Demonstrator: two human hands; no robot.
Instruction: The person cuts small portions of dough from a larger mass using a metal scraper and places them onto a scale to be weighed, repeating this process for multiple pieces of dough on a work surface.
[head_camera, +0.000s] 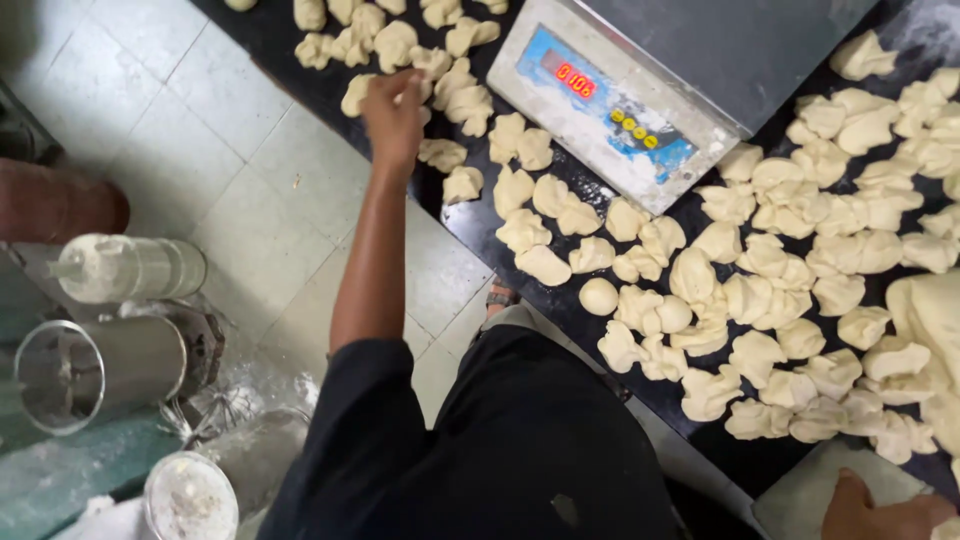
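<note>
One view only, from a camera on the person's head, looking steeply down over their own dark-clothed body. It faces the black table (300, 60), which runs slantwise across the upper right of the frame, near enough that each dough piece (598, 296) shows singly. The tiled floor (200, 130) fills the left, and a scale (610, 100) sits at the top

A bakery kitchen: dough pieces (745, 300) across a dark counter (280, 40), digital scale (640, 90), floury steel canisters (95, 370).

Dough pieces (640, 265) crowd the counter (280, 40) around the scale (640, 90). Bare counter shows only along the edge left of the scale.
</note>
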